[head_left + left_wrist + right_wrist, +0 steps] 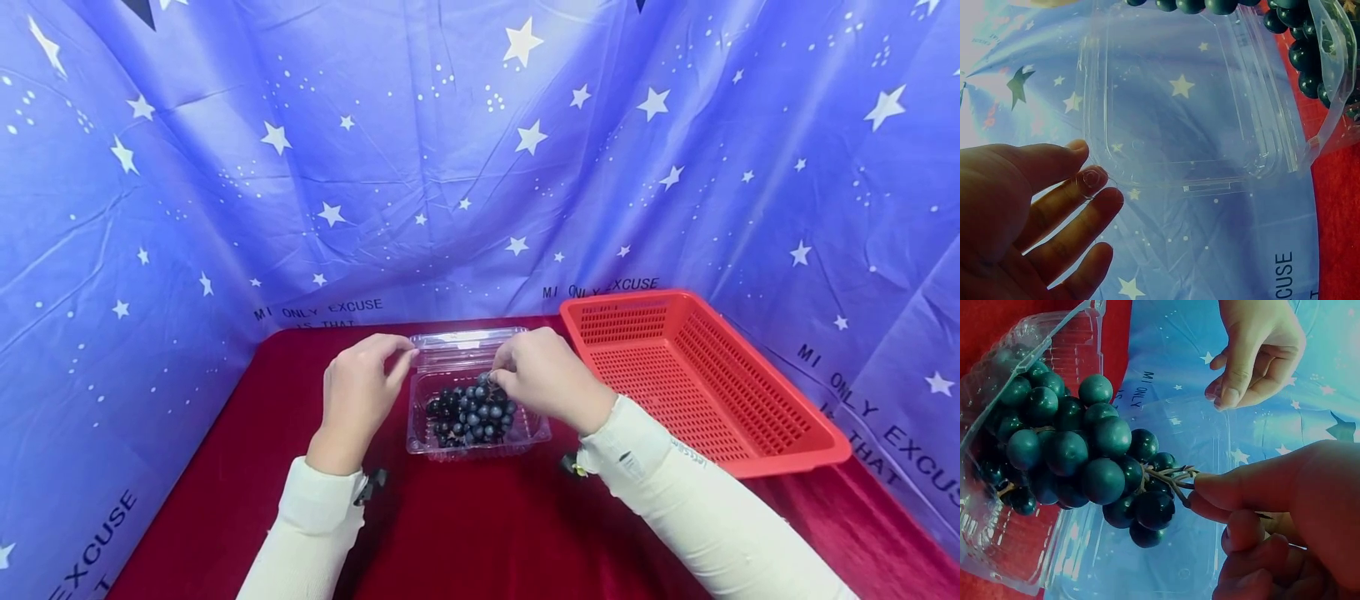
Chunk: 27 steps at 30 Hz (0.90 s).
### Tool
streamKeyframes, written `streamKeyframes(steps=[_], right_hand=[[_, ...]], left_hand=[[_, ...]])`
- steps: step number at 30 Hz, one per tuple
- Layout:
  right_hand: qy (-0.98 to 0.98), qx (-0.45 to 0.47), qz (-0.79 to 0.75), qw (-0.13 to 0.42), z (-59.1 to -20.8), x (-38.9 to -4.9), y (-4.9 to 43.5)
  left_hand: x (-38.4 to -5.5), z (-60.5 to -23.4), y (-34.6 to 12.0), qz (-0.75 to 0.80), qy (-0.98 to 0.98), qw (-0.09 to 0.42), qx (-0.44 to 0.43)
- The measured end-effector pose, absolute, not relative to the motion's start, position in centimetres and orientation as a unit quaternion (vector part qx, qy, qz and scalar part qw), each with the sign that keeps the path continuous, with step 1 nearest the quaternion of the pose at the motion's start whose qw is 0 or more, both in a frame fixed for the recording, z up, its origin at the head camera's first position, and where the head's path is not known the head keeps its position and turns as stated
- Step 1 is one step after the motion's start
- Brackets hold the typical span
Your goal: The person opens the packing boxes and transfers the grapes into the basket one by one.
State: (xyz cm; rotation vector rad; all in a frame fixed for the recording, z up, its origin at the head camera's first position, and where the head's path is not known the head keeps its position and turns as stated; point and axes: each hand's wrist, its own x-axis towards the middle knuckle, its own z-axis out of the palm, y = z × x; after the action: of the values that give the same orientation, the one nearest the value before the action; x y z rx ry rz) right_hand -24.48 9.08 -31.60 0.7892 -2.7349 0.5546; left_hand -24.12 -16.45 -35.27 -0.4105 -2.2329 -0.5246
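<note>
A bunch of dark grapes (474,414) lies in a clear plastic clamshell box (539,431), whose hinged lid (1172,134) stands open at the back. My right hand (553,377) pinches the stem (1175,480) between thumb and forefinger, and in the right wrist view the grapes hang toward the box from there. At the lid's left corner, my left hand (362,390) has thumb and forefinger on the small corner tab (1091,178). The remaining fingers of that hand are loosely bent below the tab.
To the right of the box stands a red plastic basket (813,433) with slotted walls. A dark red cloth (465,533) covers the table. Behind and at both sides hangs a blue curtain (420,150) with white stars.
</note>
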Motion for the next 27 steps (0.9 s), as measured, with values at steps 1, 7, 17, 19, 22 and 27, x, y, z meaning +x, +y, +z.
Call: streamKeyframes(steps=[1,7,17,19,22,27], right_hand=[[-0.936,0.271,0.188,0.121,-31.5,-24.5,9.1],[-0.933,0.282,0.180,0.133,-31.1,-24.6,9.4],[-0.933,0.286,0.164,0.145,-29.6,-24.5,10.5],[-0.934,0.283,0.163,0.143,-29.3,-24.4,10.8],[-0.935,0.282,0.162,0.144,-29.0,-24.3,11.1],[-0.937,0.274,0.159,0.149,-28.3,-24.2,11.6]], left_hand=[[-24.1,-35.3,-16.5,-0.207,-0.881,0.394,-0.162],[-24.2,-35.3,-16.5,-0.207,-0.882,0.392,-0.160],[-24.3,-35.4,-16.6,-0.223,-0.880,0.383,-0.169],[-24.3,-35.4,-16.6,-0.224,-0.880,0.383,-0.171],[-24.3,-35.3,-16.5,-0.226,-0.880,0.382,-0.170],[-24.2,-35.3,-16.5,-0.224,-0.883,0.378,-0.167]])
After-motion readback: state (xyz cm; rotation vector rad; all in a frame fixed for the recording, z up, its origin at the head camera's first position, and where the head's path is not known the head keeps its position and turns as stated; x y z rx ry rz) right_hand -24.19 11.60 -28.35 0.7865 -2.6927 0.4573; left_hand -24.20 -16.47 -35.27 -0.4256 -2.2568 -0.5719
